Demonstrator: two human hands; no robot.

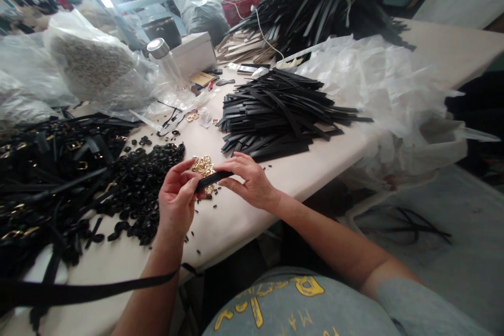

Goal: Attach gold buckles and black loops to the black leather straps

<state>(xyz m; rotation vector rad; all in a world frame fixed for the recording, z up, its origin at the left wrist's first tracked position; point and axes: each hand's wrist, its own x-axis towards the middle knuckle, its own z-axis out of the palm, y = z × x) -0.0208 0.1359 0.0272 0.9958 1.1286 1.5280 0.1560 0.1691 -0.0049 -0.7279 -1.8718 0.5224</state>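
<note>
My left hand (177,202) and my right hand (248,181) both pinch one short black strap (212,178) just above the pale table (236,215). The left fingers close round its left end, the right fingers press on its right end. Under the strap lies a small heap of gold buckles (202,165). A pile of black rubber loops (144,184) lies just left of my left hand. A stack of cut black straps (275,113) sits beyond my right hand.
Finished black straps with gold buckles (43,173) are heaped at the far left, one hanging across my left forearm. A clear bottle (167,63), plastic bags (90,63), a white box (195,52) and more black strips (315,0) stand behind. Crumpled clear plastic (381,94) drapes the table's right edge.
</note>
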